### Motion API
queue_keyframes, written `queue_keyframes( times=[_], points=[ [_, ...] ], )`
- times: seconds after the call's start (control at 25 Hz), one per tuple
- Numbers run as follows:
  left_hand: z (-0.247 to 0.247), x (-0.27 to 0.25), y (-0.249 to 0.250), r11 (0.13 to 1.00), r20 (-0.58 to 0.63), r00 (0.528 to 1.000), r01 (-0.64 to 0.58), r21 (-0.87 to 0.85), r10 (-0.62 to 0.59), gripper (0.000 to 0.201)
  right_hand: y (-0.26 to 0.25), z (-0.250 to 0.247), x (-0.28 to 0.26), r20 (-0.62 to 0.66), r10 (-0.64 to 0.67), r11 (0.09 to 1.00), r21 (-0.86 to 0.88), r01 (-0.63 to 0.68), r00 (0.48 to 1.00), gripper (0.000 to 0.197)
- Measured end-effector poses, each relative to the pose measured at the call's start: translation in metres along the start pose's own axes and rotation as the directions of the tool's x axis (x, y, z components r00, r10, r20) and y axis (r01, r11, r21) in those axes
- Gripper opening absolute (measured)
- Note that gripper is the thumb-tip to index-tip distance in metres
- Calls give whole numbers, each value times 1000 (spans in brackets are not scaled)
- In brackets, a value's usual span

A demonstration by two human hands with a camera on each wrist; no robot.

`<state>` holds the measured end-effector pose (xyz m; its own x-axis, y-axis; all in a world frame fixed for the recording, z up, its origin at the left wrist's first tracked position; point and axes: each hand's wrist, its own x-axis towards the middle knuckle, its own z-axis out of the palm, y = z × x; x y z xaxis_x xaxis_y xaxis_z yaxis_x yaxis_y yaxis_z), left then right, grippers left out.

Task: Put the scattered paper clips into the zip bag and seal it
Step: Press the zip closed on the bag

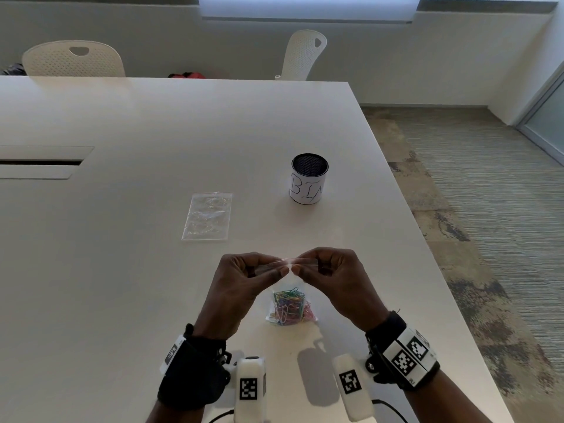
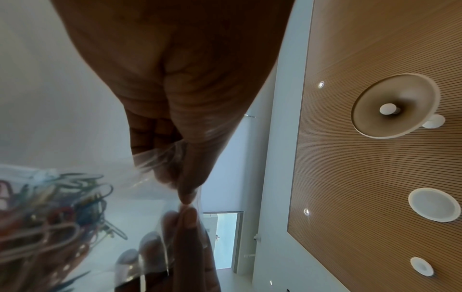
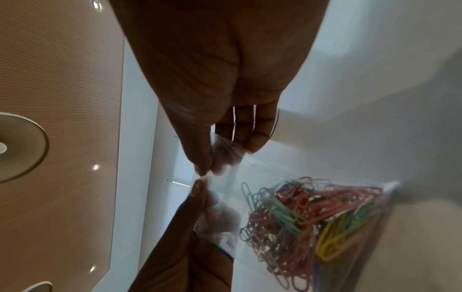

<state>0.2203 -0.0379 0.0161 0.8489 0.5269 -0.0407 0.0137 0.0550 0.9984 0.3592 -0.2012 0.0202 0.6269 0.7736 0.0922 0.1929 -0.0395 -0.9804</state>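
Pinching the top of the bag of paper clips shut

On the left, a second clear bag (image 1: 208,216) lies flat on the tabletop (image 1: 122,270). My left hand (image 1: 244,280) has its grip closed on the top strip of the zip bag (image 1: 290,306), thumb and fingers pinching it. My right hand (image 1: 329,274) pinches the same strip just beside it, thumb tips almost touching. The bag hangs from both grips over the tabletop, with the colored paper clips (image 3: 312,213) bunched at the bottom. To do this well, I think I should press hard and slide my thumbs out to each end, so no gap stays. Farther right stands one black mesh cup (image 1: 309,180). I count two bags, one cup, two white chairs (image 1: 73,59), and too many clips to count.
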Motion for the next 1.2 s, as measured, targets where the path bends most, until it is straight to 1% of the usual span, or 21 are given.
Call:
queue_keyframes(
  times=[0.24,0.36,0.48,0.6,0.68,0.76,0.84,1.0,1.04,1.12,1.2],
  points=[
    [0,0,1,1000,2,1000,-19,20,19,17,0,0,1,0,-48,997,-64,48,999,11],
    [1,0,1,999,-16,999,-36,40,37,11,2,2,1,-23,-67,996,-65,65,997,8],
    [2,-1,1,992,-24,997,-69,108,72,6,4,8,0,-40,-119,988,-107,115,992,4],
    [5,-2,0,975,-27,992,-118,186,125,5,7,13,-1,-60,-158,978,-146,148,986,10],
    [6,-4,1,972,-46,991,-116,204,128,3,5,13,-2,-72,-163,978,-141,152,984,8],
    [3,-5,2,971,-79,989,-103,215,122,3,3,9,-4,-91,-150,983,-123,138,985,4],
    [-4,-5,3,959,-105,982,-125,256,156,5,2,3,-4,-96,-125,989,-96,116,988,4],
    [-8,-4,4,881,-80,962,-203,428,261,10,0,-1,-2,-66,-142,973,-193,127,988,13],
    [-7,-4,5,879,-81,961,-204,432,263,9,-1,-2,-1,-65,-131,974,-193,116,989,15],
    [-5,-5,10,906,-78,970,-185,380,231,4,-4,-6,1,-56,-79,987,-146,70,995,15],
    [-5,-6,15,926,-22,979,-184,330,202,6,-7,-14,1,-13,7,999,-35,-8,1000,8]
  ],
)
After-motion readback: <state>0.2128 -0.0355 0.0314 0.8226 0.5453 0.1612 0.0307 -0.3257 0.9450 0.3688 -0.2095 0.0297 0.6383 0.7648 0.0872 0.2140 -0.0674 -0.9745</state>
